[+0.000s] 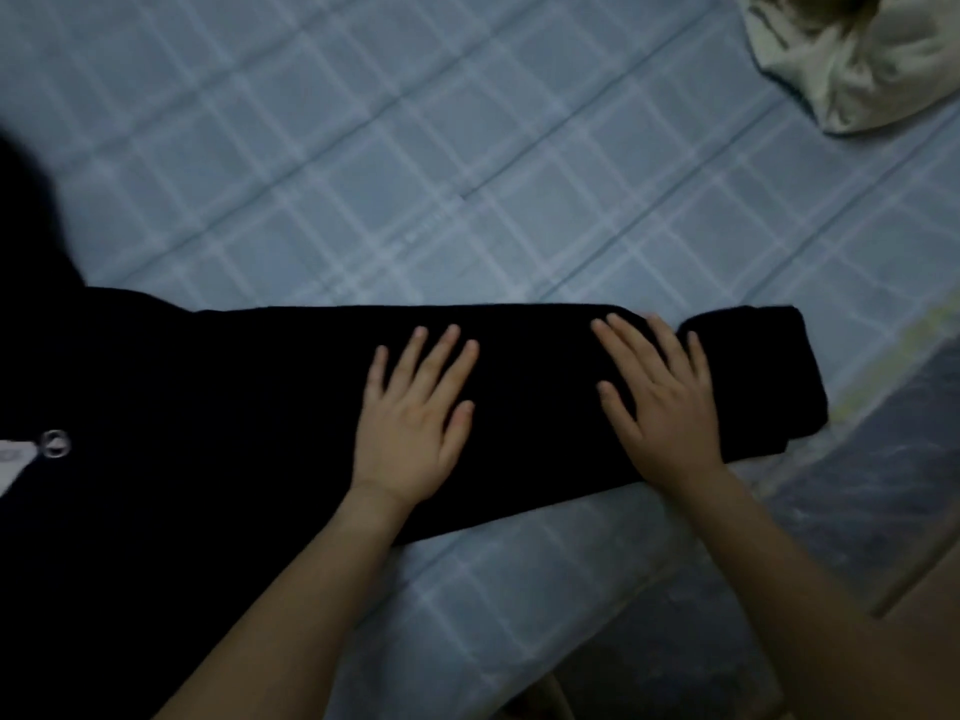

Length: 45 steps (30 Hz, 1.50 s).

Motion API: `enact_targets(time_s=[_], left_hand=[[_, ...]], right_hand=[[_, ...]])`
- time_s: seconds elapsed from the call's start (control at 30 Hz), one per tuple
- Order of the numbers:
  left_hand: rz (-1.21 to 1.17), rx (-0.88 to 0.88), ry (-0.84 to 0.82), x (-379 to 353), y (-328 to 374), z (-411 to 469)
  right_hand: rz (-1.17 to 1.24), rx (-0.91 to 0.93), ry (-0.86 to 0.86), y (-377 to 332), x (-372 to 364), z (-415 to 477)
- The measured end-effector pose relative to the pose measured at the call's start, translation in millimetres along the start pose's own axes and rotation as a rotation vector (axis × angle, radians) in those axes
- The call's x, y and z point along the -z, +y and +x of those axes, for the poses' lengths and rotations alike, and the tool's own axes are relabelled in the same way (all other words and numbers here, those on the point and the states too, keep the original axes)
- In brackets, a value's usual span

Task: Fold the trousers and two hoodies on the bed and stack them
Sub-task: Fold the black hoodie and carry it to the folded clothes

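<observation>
Head view. A black garment point(260, 407) lies across the near part of the bed point(363, 174) as a long flat band, running from the left edge of the picture to a short turned-over end point(753, 381) on the right. At its far left a metal eyelet point(54, 443) and a white tag point(10, 459) show. Whether it is the trousers or a hoodie cannot be told in this dim light, though the eyelet hints at a drawstring. A crumpled cream garment point(857, 54) sits well apart at the far right corner, unfolded.

Step in hand, as judged: flattening the narrowed band partway through folding this first piece. No stack is visible.

The left hand point(410, 423) lies palm down near the middle of the band, fingers straight and spread, holding nothing. The right hand point(660, 402) lies likewise flat and spread, just beside the turned-over end, its fingertips near the band's far edge. Both forearms reach in from the lower edge, angled toward the far side.

The next move probably calls for pinching one end of the band and carrying it over the other, with edges kept aligned so that the soft cloth does not slip askew.
</observation>
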<state>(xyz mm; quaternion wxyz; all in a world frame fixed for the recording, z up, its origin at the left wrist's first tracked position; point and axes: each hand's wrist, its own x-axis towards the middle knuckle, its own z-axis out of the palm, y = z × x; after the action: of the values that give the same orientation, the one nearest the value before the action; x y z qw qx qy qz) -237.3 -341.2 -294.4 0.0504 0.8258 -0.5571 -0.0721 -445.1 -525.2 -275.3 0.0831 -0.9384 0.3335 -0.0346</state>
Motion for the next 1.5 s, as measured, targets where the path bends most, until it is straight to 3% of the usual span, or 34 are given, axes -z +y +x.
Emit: enact_targets(time_s=[0.2, 0.3, 0.37, 0.5, 0.77, 0.9, 1.1, 1.17, 1.23, 1.33, 1.5], left_hand=[[-0.2, 0.007, -0.036, 16, 1, -2], [-0.692, 0.085, -0.112, 45, -17, -14], [-0.851, 0.127, -0.021, 73, -41, -42], [-0.457, 0.137, 0.213, 116, -113, -128], [-0.032, 0.558, 0.171, 104, -251, -256], [-0.063, 0.682, -0.042, 62, -279, -278], [-0.26, 0.513, -0.141, 74, -303, -284], [-0.332, 0.479, -0.023, 96, -337, -296], [-0.247, 0.583, 0.183, 114, -380, -313], [-0.232, 0.744, 0.216, 118, -430, -330], [-0.136, 0.793, 0.427, 104, -455, -326]], right_hand=[[-0.183, -0.12, -0.044, -41, 11, -2], [-0.138, -0.132, 0.009, -97, 17, -4], [-0.013, -0.108, 0.042, -151, 17, -7], [0.266, 0.02, 0.023, -278, 10, -20], [0.443, 0.222, -0.065, -481, -32, -44], [0.341, 0.204, -0.121, -517, -69, -44], [0.127, 0.171, -0.165, -518, -90, -44], [0.139, 0.143, -0.18, -522, -84, -40], [0.22, 0.112, -0.159, -533, -77, -33], [0.252, 0.232, -0.122, -563, -73, -21], [0.257, 0.357, -0.131, -601, -88, -5]])
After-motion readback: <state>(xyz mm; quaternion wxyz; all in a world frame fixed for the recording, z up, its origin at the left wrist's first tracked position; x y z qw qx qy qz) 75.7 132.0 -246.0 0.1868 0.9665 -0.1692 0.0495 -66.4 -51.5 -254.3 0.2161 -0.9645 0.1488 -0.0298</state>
